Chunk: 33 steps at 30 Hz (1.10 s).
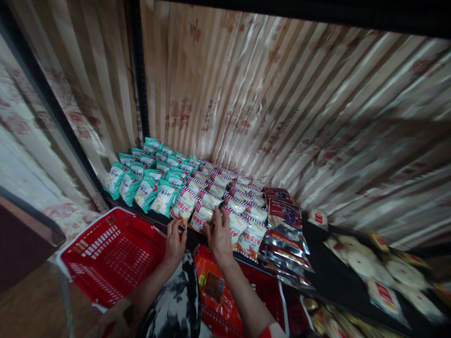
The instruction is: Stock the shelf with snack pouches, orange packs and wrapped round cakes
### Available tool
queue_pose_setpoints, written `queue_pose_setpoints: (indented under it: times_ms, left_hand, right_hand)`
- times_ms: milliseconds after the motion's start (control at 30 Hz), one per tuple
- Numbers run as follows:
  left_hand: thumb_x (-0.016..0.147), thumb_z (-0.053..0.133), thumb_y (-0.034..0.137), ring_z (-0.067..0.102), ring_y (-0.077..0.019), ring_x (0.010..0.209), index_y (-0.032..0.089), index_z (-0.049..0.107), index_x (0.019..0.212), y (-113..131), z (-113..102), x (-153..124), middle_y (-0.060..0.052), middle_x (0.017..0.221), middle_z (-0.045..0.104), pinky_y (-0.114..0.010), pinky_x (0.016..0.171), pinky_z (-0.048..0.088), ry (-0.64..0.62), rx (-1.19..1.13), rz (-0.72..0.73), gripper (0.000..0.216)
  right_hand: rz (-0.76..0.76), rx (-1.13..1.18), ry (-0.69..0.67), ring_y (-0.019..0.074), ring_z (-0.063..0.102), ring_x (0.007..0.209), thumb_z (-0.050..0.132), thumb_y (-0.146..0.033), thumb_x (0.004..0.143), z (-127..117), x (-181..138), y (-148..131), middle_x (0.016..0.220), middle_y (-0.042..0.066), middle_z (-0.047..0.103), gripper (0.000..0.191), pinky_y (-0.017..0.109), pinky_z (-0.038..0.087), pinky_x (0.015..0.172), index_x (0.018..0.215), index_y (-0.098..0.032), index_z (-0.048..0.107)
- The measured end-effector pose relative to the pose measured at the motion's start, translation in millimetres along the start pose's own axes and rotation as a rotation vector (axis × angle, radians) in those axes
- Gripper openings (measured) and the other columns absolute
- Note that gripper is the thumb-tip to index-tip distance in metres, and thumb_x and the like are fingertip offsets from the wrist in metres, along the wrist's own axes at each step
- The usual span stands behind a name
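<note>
- Loosely curled, the right hand sets its thumb and fingers at the right side of a white snack packet in the front row; whether it pinches it, I cannot tell.
- Fingers bent, the left hand is at the lower edge of the neighbouring white packet, by the shelf's front; its grip is too dim to judge, and it seems to touch.
- Both packets stand leaning back on a dark shelf, among rows of matching ones with red lettering and striped tops.
- Teal packets fill the left end, right beside them.
- Maroon packets and silvery packets lie to the right; farther along, blurred, are round pale packs.
- Below the left end sits a red basket; a second red basket, partly behind the right forearm, contains an orange package.
- Pleated curtain hangs behind.
</note>
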State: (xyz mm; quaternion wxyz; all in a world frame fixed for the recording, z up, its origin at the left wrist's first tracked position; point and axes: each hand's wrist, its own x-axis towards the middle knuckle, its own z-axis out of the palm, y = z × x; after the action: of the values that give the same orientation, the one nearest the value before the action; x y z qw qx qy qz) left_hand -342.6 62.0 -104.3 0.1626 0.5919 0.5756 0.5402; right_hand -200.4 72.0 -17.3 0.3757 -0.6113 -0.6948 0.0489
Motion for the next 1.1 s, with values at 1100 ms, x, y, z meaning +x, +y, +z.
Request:
queue_pose_setpoints:
  times_ms: [1100]
  left_hand:
    - [0.087,0.041,0.024,0.058,-0.0171,0.085,0.020,0.057,0.085,8.5,-3.7,9.5,-0.005,0.091,0.052,-0.032,0.076,0.053,-0.032,0.161,0.102,0.016]
  right_hand:
    - [-0.282,-0.250,-0.197,0.0283,0.044,0.118,0.043,0.003,0.073,18.0,-46.6,-5.5,0.131,0.013,0.052,0.058,0.048,0.042,0.096,0.128,-0.014,0.050]
